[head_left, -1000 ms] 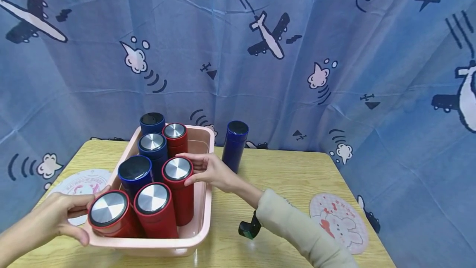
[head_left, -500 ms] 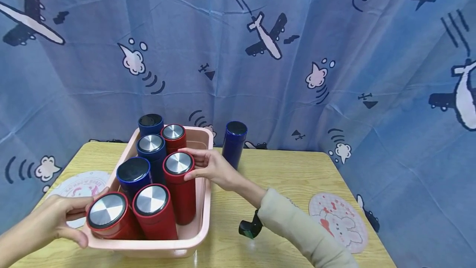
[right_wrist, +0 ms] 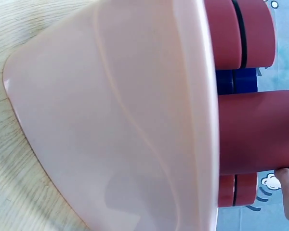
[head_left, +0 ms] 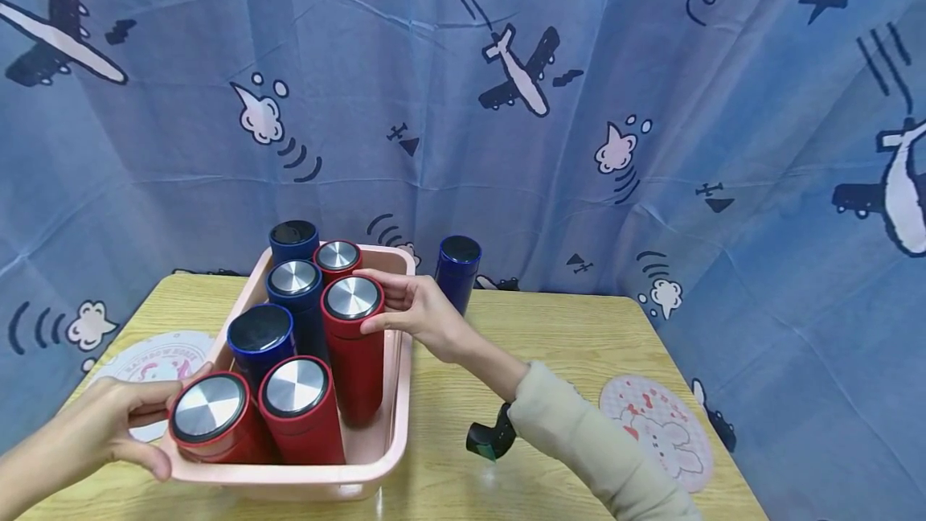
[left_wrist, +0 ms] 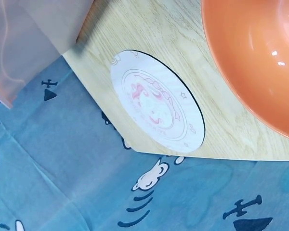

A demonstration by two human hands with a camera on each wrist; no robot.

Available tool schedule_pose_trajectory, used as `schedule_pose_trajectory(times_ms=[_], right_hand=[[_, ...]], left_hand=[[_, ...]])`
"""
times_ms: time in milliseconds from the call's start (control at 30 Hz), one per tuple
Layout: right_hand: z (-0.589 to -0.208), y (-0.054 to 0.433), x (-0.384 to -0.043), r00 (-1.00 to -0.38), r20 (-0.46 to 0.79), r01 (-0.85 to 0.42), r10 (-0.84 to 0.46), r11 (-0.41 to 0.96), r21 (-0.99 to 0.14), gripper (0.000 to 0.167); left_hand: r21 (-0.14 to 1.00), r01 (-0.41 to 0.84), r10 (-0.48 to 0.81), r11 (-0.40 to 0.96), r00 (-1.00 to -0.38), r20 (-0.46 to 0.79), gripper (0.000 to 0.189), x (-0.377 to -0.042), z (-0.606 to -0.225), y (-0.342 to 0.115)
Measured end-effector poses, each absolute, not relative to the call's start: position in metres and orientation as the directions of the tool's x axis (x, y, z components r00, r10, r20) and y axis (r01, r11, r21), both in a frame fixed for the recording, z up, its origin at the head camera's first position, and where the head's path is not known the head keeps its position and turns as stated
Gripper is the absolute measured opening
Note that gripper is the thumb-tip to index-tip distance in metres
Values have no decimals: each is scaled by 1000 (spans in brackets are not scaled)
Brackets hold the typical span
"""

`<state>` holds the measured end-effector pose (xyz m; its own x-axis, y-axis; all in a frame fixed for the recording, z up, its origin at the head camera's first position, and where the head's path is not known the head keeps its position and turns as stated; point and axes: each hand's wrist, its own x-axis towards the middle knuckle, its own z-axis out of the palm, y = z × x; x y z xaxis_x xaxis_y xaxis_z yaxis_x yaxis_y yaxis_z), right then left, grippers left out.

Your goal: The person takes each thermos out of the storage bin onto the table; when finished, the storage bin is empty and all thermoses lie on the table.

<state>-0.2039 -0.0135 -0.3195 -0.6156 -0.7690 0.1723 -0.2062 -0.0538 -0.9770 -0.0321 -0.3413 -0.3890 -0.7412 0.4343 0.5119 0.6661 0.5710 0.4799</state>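
And the right hand pinches a silver-topped red cylindrical bottle near its top, lower end inside the pale-pink plastic tub (left hand gripping that tub's near corner)!

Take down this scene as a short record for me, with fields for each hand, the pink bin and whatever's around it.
Right hand: holds a red bottle near its lid
Left hand: holds the near left corner of the pink bin
Also in bin: three more red bottles, three blue bottles
Outside bin: one upright blue bottle, beyond the right hand
Tabletop: wood-grain, two round mats
Left wrist view: orange bowl, partly shown
Backdrop: blue airplane-print curtain
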Motion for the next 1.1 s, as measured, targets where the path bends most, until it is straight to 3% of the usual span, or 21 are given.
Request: schedule_pose_trajectory(times_ms=[300, 667, 867, 1100], right_hand=[[-308, -14, -202, -621, 175, -202, -764, -60, -978, 59], [-284, -11, -199, -629, 237, -287, -740, -62, -956, 57], [-271, -10, -197, -626, 230, -276, -745, -64, -959, 58], [-255, -7, -193, -664, 203, -230, -720, -63, -971, 56]], left_hand=[[479, 674, 442, 562, -734, 516, 61, -32, -389, -341], [500, 665, 439, 555, -744, 503, 63, -32, -388, -342], [463, 670, 441, 580, -736, 513, 60, -31, -388, -341], [485, 655, 432, 580, -751, 499, 64, -31, -389, -341]])
